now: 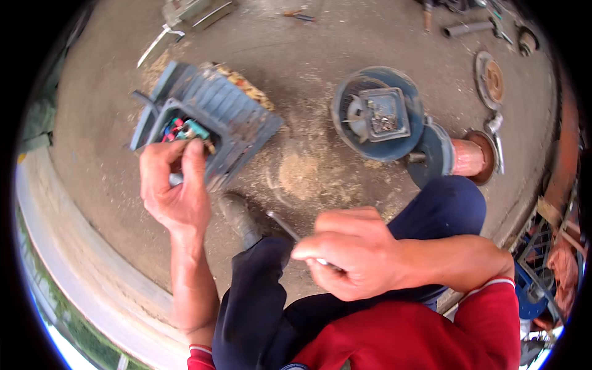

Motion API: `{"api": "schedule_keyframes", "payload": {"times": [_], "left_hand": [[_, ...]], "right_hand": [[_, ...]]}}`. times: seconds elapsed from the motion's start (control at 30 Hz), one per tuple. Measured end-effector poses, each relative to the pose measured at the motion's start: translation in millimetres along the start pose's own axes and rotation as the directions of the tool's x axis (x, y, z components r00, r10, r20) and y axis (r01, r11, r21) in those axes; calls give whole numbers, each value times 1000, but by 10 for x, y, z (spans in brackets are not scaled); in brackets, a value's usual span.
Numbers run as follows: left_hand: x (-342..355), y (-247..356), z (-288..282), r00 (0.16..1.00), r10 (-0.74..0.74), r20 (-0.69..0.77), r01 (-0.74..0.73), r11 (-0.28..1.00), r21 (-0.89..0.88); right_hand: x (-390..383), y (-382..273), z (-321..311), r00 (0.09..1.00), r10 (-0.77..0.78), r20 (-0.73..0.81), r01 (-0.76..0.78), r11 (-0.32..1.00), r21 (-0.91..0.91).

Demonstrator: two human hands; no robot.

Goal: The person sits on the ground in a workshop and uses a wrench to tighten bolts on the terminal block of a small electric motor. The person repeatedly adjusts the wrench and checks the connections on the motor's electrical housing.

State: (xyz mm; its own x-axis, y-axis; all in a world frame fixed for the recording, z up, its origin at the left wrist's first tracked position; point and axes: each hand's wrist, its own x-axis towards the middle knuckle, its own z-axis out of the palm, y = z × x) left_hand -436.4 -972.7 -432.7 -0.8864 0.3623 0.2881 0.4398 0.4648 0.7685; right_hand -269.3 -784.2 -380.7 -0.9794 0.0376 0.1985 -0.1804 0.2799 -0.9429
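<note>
A blue-grey electric motor (213,98) with cooling fins lies tilted on the ground at the left. Its terminal box (161,117) is uncovered, showing red, blue and green wires and connectors (185,129). Over the near rim of that box is my left hand (176,185), thumb and forefinger brought together; whatever they pinch is hidden or too small to name. In front of my lap, my right hand (354,253) is closed round a slim metal rod-shaped tool (283,226), whose tip points away and to the left. Its exact kind does not show.
A blue tub (345,145) holds a square tray (401,98) of small metal parts. Beside it stand a blue cylindrical part (435,151) and a copper-coloured winding (467,157). Pliers (300,16) and a round flange (490,80) lie farther off. My boot (237,216) is near the motor.
</note>
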Motion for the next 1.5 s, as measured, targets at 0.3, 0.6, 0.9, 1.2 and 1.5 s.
{"api": "schedule_keyframes", "payload": {"times": [0.3,0.6,0.9,1.2,1.5], "left_hand": [[-600,193,-2,797,-175,578,461,794,-395],[-99,-164,-3,990,118,-79,-80,924,375],[16,-275,6,989,147,13,-140,908,394],[-572,-589,-193,964,109,-243,-33,953,300],[-696,-656,-178,980,8,-197,37,974,223]], "right_hand": [[115,-135,-494,986,10,-169,-14,1000,-18],[151,-70,-387,998,39,-58,-42,998,-56],[186,243,-79,865,497,-72,-499,866,-20],[597,141,391,945,278,-173,-306,938,-161],[703,410,621,990,-35,-140,-45,846,-532]]}}
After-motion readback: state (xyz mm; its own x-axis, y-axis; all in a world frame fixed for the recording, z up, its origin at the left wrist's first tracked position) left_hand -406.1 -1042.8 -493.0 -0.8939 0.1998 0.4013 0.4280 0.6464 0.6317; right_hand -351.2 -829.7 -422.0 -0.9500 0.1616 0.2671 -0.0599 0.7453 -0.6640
